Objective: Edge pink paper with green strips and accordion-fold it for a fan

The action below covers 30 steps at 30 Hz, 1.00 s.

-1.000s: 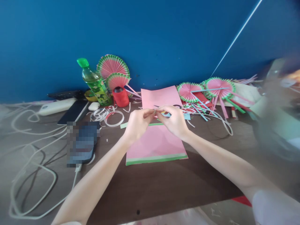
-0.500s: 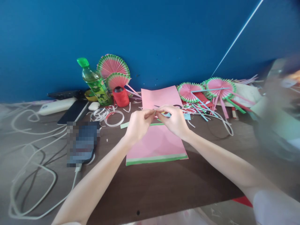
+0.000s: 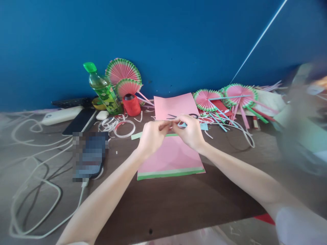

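Note:
My left hand (image 3: 153,136) and my right hand (image 3: 189,132) meet at their fingertips above a pink sheet of paper (image 3: 171,154). Both are closed in a pinch; whatever is between the fingers is too small or hidden to make out. Green and pale green strips run along the sheet's near edge, and a green band shows at its far edge. Just beyond my fingers lie dark scissors (image 3: 194,116) on a second pink sheet (image 3: 175,104). A pale green paper strip (image 3: 136,136) pokes out left of my left hand.
Pleated pink-and-green paper fans (image 3: 122,71) lean at the wall beside a green-capped bottle (image 3: 104,92) and a red spool (image 3: 131,105). More fans (image 3: 240,96) lie right, among paper strips. A blurred phone (image 3: 92,154) and white cables (image 3: 60,194) occupy the left.
My fingertips have shifted very slightly, staying pinched together. More of the scissors shows behind them. The sheets and other things have not moved.

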Each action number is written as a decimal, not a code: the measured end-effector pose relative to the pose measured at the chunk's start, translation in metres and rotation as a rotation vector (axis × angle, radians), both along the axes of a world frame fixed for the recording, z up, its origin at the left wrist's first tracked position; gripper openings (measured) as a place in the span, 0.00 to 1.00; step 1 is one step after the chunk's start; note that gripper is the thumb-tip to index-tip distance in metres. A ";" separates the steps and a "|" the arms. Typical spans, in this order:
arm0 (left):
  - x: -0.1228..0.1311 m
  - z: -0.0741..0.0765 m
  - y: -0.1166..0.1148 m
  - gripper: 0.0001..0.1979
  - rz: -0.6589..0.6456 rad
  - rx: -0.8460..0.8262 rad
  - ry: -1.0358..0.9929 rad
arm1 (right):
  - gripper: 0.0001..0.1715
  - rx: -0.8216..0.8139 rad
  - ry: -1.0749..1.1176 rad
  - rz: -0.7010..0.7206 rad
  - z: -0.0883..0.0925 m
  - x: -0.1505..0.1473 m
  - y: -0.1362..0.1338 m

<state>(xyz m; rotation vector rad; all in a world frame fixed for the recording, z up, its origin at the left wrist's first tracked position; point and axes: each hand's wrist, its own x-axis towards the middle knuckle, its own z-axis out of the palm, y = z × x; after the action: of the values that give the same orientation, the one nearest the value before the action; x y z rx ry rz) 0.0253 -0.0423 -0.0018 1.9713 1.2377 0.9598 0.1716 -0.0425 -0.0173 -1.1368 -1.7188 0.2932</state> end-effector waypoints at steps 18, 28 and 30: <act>-0.002 -0.005 0.007 0.12 -0.049 -0.087 -0.141 | 0.08 -0.084 0.006 0.081 0.003 0.003 0.002; -0.001 -0.004 0.005 0.11 -0.064 -0.095 -0.127 | 0.08 -0.017 -0.007 0.041 -0.003 0.002 0.002; -0.001 -0.005 0.006 0.11 -0.056 -0.111 -0.147 | 0.08 -0.027 -0.003 0.035 -0.003 0.002 0.002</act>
<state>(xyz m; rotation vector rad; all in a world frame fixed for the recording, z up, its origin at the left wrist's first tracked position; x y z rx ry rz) 0.0244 -0.0367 -0.0068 1.8064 1.1239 0.9684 0.1737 -0.0404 -0.0199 -1.1283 -1.7437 0.3377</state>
